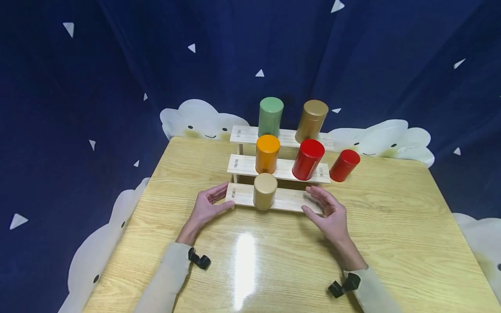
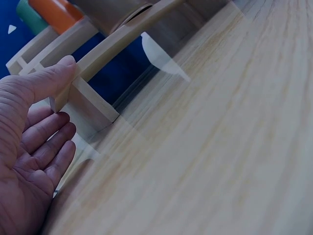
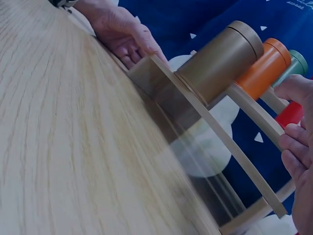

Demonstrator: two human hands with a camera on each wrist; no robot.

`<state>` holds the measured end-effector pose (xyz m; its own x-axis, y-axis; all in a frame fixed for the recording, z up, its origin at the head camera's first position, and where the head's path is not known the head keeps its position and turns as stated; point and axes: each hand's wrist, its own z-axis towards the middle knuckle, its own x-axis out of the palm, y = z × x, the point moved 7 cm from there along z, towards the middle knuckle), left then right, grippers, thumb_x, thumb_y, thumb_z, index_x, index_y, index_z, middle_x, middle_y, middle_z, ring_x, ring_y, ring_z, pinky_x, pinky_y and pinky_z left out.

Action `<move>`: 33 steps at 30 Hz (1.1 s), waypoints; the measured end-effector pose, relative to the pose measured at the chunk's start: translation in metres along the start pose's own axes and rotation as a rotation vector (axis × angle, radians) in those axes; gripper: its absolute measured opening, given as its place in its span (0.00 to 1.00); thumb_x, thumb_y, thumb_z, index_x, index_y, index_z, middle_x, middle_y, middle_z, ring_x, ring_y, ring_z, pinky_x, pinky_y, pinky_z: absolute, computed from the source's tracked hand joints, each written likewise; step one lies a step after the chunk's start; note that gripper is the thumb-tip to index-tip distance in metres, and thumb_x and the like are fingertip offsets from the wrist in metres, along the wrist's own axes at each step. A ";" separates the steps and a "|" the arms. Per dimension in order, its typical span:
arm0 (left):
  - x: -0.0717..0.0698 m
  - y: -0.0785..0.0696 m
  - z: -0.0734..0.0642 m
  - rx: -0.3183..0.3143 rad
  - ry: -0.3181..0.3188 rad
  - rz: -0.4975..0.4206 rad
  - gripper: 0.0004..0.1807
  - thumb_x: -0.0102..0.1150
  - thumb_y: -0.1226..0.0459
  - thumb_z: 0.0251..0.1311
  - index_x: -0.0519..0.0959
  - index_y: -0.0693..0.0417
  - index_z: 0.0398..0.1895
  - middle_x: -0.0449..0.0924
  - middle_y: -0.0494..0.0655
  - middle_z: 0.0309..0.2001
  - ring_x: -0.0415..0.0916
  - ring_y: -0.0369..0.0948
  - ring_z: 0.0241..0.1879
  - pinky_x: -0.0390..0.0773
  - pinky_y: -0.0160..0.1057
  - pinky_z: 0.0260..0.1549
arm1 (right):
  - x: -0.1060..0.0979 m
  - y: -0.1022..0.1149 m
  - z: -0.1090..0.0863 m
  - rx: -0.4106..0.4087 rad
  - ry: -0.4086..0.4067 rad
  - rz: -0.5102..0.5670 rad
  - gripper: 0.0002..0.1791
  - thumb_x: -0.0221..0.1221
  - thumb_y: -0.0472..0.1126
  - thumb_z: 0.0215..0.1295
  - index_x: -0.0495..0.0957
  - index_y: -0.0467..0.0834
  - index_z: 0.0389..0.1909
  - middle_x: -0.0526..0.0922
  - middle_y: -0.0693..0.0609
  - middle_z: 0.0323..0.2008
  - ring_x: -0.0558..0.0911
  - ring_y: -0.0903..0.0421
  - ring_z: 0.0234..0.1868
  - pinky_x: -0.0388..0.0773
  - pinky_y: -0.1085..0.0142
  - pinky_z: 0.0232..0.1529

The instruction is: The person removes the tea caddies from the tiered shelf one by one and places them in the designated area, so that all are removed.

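A three-tier wooden display shelf (image 1: 291,200) stands on the table, with lidded cylindrical tins on its steps. My left hand (image 1: 209,206) grips the left end of the lowest plank, thumb along the front edge and fingers behind the end. Around that plank's right end, my right hand (image 1: 330,215) hovers with thumb and fingers spread, seemingly apart from the wood in the right wrist view. Between the hands, a pale gold tin (image 1: 264,193) stands on the lowest step. The middle step bears an orange tin (image 1: 267,156) and a red tin (image 1: 307,163).
On the top step are a green tin (image 1: 270,119) and a darker gold tin (image 1: 310,124). A smaller red tin (image 1: 343,167) stands on the wooden table (image 1: 188,174), right of the shelf. Behind hangs a dark blue curtain (image 1: 235,56) with white triangles and clouds.
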<state>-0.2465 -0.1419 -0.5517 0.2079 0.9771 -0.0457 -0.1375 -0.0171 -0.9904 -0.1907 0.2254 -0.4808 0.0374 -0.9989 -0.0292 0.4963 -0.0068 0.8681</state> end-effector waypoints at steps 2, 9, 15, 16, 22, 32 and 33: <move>0.000 0.001 0.000 0.001 -0.001 0.002 0.35 0.77 0.73 0.56 0.76 0.63 0.69 0.79 0.60 0.66 0.77 0.55 0.66 0.76 0.43 0.67 | 0.005 -0.001 0.001 0.024 0.014 -0.009 0.37 0.69 0.12 0.49 0.73 0.25 0.64 0.79 0.23 0.58 0.82 0.37 0.60 0.78 0.51 0.66; 0.000 0.001 0.000 -0.004 0.001 0.001 0.35 0.77 0.72 0.55 0.76 0.64 0.68 0.79 0.60 0.66 0.77 0.54 0.66 0.77 0.41 0.66 | 0.016 -0.006 0.002 0.090 0.041 -0.036 0.37 0.71 0.16 0.52 0.75 0.32 0.66 0.80 0.28 0.61 0.80 0.31 0.61 0.75 0.50 0.67; 0.000 0.000 0.000 -0.005 -0.006 -0.002 0.35 0.77 0.73 0.55 0.76 0.64 0.68 0.79 0.59 0.66 0.78 0.53 0.66 0.77 0.40 0.66 | 0.022 -0.007 0.003 0.100 0.060 -0.043 0.37 0.72 0.17 0.52 0.75 0.31 0.66 0.80 0.29 0.61 0.81 0.35 0.61 0.75 0.52 0.69; 0.001 -0.001 0.000 -0.003 -0.007 -0.001 0.35 0.77 0.73 0.55 0.76 0.64 0.68 0.79 0.59 0.66 0.78 0.53 0.65 0.77 0.40 0.66 | 0.023 -0.007 0.004 0.100 0.064 -0.039 0.37 0.71 0.17 0.52 0.75 0.31 0.66 0.80 0.28 0.61 0.81 0.36 0.62 0.75 0.52 0.69; 0.000 -0.001 -0.001 0.000 -0.007 -0.004 0.35 0.77 0.73 0.55 0.76 0.63 0.68 0.79 0.59 0.66 0.78 0.53 0.66 0.77 0.40 0.66 | 0.030 -0.008 0.006 0.088 0.086 -0.027 0.37 0.71 0.16 0.52 0.75 0.30 0.65 0.77 0.23 0.61 0.82 0.38 0.62 0.75 0.51 0.68; 0.001 -0.001 0.000 -0.006 0.002 -0.003 0.34 0.76 0.73 0.56 0.77 0.62 0.69 0.79 0.58 0.66 0.77 0.54 0.66 0.77 0.43 0.67 | 0.043 -0.013 0.011 0.075 0.122 -0.033 0.39 0.72 0.16 0.50 0.74 0.28 0.66 0.77 0.21 0.60 0.83 0.43 0.62 0.74 0.54 0.70; 0.001 -0.001 0.000 -0.004 0.002 -0.001 0.34 0.76 0.73 0.57 0.76 0.62 0.69 0.79 0.58 0.66 0.77 0.54 0.66 0.77 0.43 0.67 | 0.045 -0.013 0.012 0.079 0.127 -0.037 0.39 0.72 0.16 0.49 0.74 0.28 0.66 0.77 0.22 0.60 0.83 0.44 0.62 0.74 0.55 0.70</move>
<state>-0.2459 -0.1414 -0.5508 0.2097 0.9767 -0.0447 -0.1338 -0.0166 -0.9909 -0.2057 0.1800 -0.4878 0.1325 -0.9839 -0.1198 0.4298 -0.0519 0.9014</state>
